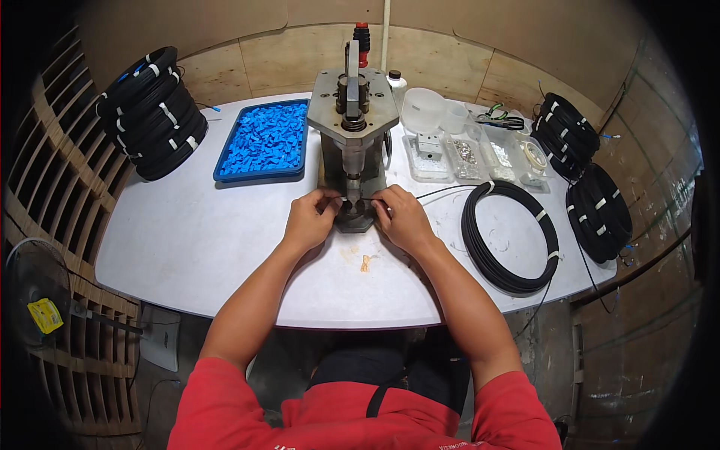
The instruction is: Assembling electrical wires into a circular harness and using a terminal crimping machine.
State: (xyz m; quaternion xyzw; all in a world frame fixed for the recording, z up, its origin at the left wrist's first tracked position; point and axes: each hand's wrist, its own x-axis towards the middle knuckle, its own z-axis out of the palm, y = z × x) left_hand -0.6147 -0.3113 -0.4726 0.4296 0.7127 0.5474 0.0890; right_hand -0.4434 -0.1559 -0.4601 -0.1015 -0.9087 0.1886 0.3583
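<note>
A metal bench press (352, 127) with a red-and-black handle top stands before me. At its base, my left hand (311, 219) pinches a thin black cable at the left of the tooling. My right hand (402, 216) grips the same black cable (439, 193) on the other side, fingers closed close to the press. From there the cable runs right to a large black coil (517, 285) bound with white tape, lying flat on the table. My fingers and the press hide the cable's end, and I cannot make out any fitting on it.
Left of the press sits a dark blue tray (259, 178) of small blue pieces (264, 139). Stacked cable coils (154, 120) stand farther left, more coils (598, 217) at right. Clear boxes (429, 171), white tubs (422, 112) and pliers (501, 120) lie behind the large coil.
</note>
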